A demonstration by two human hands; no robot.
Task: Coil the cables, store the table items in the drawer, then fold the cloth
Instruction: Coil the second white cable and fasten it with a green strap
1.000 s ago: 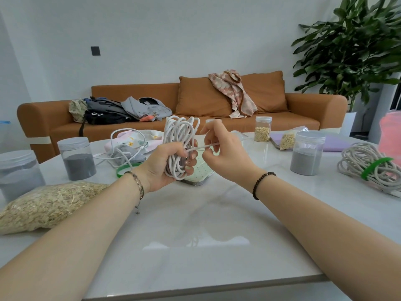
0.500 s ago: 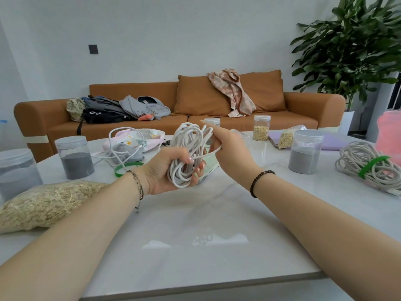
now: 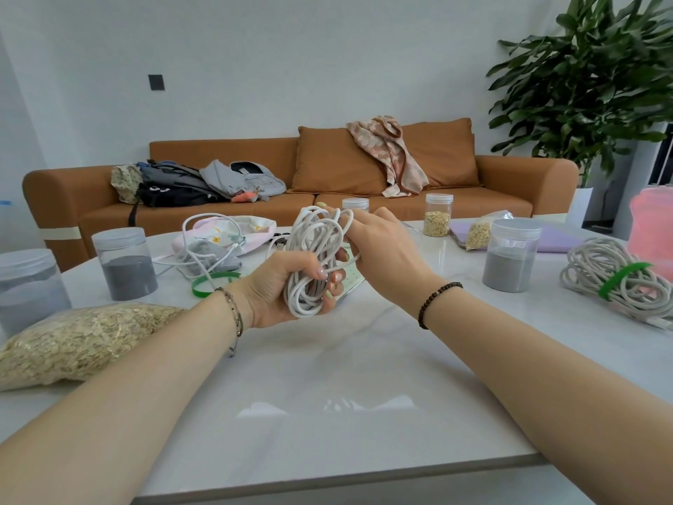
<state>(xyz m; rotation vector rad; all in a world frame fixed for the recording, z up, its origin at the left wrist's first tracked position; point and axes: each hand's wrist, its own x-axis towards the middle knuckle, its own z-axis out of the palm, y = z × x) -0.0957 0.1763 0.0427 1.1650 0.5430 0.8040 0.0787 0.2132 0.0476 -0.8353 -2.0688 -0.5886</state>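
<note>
One white cable bundle (image 3: 316, 256): many loose loops gathered together, held upright in the air above the middle of the table (image 3: 327, 402), close in front of the person.
Left hand (image 3: 282, 291): fingers curled tightly around the lower half of the bundle, with the thumb across the front; a thin bracelet was on the wrist.
Right hand (image 3: 382, 249): it lay against the upper loops from the right side, fingers rather straight, and one strand passed over the forefinger. A second strand ran out from under the palm, so the hand seemed to hold it; the thumb was hidden. A dark bead bracelet was on the wrist.
Loose cable (image 3: 198, 246): uncoiled, behind the left hand, lying over a pale cloth (image 3: 251, 229).
Green tie (image 3: 215, 279): flat on the table near the loose cable.
Coiled cable (image 3: 597, 271): at the right edge, already bound with a green strap (image 3: 624, 279).
Jars (image 3: 510, 262): several with grey powder, on both sides; one oat jar (image 3: 438, 216) was farther back.
Oat bag (image 3: 83, 340): on the near left.
Sofa (image 3: 346, 209): orange, behind the table, with clothes on it.
</note>
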